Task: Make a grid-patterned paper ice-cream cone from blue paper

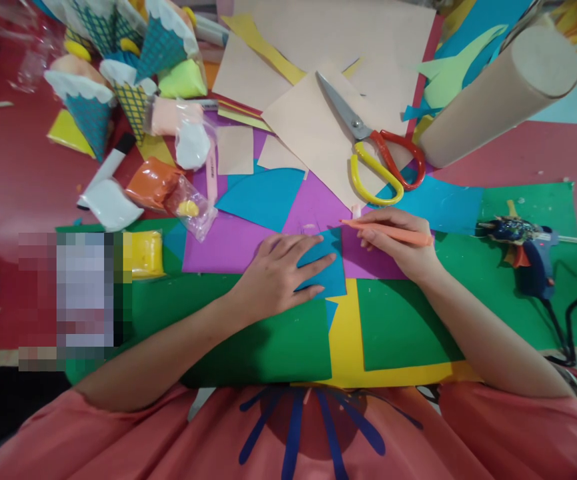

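Observation:
My left hand (288, 270) lies with fingers spread over a small blue paper piece (337, 277), pressing it onto the purple sheet (213, 250). In my right hand (401, 240) is an orange marker (408, 234), its tip pointing left, just above the purple sheet near the blue piece's upper right corner. A blue paper fan shape (265, 197) rests up and left of my hands. Scissors (361, 130) with one yellow and one red handle lie open on beige paper (293, 110), beyond my right hand.
Paper cones (88, 120) and clay packets (153, 183) crowd the upper left. A beige cylinder (488, 107) lies at the upper right. The glue gun (535, 260) and its cable sit at right on green sheets (493, 300). A yellow packet (145, 253) is at left.

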A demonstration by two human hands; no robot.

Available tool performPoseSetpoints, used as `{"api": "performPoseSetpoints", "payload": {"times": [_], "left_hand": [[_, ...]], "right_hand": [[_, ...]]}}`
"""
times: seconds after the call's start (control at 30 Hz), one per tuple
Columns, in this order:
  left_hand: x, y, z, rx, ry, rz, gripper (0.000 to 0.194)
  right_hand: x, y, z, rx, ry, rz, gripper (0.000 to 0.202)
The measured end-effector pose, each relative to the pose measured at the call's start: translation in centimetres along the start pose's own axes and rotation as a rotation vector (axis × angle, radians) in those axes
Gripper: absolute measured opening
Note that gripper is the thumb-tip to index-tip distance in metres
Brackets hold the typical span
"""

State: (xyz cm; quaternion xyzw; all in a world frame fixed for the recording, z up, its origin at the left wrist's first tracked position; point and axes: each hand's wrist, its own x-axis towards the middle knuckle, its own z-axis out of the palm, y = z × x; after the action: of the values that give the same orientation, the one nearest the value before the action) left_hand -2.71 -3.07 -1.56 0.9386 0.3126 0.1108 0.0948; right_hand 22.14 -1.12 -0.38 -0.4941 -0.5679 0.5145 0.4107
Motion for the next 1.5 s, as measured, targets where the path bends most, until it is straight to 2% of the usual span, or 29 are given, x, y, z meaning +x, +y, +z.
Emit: {"api": "performPoseSetpoints", "payload": {"times": [0.23, 0.63, 1.2, 1.5], "left_hand": [[0.08, -0.03, -0.03, -0.025, -0.003, 0.032, 0.041], [0.04, -0.02, 0.1, -0.055, -0.017, 0.014, 0.042], [0.02, 0.05, 0.25, -0.057, -0.03, 0.009, 0.044], [-0.01, 0.16, 0.28, -0.004, -0.033, 0.018, 0.045]], "right_hand": [[-0.2, 0.12, 0.02, -0.013, 0.037, 0.022, 0.022], [-0.15, 0.39, 0.08, -0.128, -0.02, 0.006, 0.017], [-0.1, 0.35, 0.18, -0.12, -0.007, 0.033, 0.02], [0.03, 0.3, 0.29, -0.13, -0.009, 0.023, 0.015]]}}
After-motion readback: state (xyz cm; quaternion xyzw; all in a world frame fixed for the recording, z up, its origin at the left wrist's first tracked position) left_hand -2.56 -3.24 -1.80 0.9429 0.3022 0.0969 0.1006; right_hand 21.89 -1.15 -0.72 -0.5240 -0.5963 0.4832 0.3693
